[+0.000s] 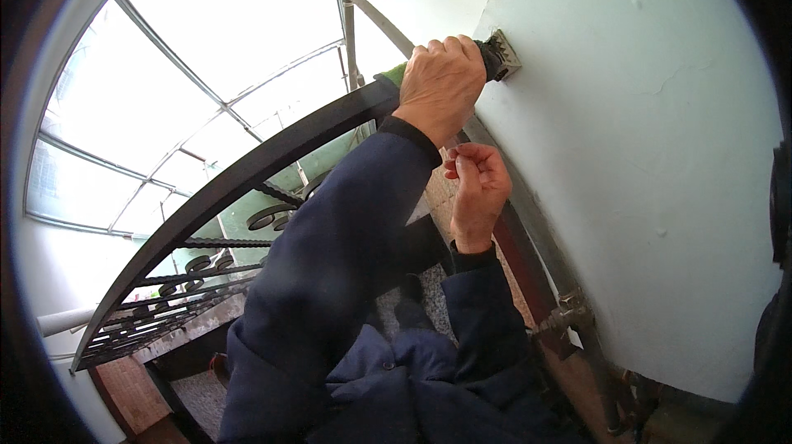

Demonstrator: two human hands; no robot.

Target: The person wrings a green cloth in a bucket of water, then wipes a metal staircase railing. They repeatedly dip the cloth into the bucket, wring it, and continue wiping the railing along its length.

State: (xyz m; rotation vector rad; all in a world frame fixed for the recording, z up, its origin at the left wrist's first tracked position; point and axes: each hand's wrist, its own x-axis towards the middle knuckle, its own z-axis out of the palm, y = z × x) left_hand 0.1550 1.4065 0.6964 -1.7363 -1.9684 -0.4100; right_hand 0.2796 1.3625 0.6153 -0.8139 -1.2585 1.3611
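My left hand (440,82) wraps over the upper end of a dark metal handrail (247,173), close to the wall. Under it, a strip of green cloth or pad (394,75) shows against the rail; most of that piece is hidden by the hand. Just past my knuckles, the rail ends at a small metal wall plate (508,57) with a toothed pattern. Below the left wrist, my right hand (479,187) hangs apart from the rail. Its fingers are curled in, the thumb against them, and I see nothing held there.
Twisted metal balusters (226,243) with ring ornaments run below the handrail. A pale wall (649,135) rises on the right, with a pipe fitting (566,314) low beside it. Large framed windows (185,42) fill the left. A light-coloured pipe (380,20) stands behind my left hand.
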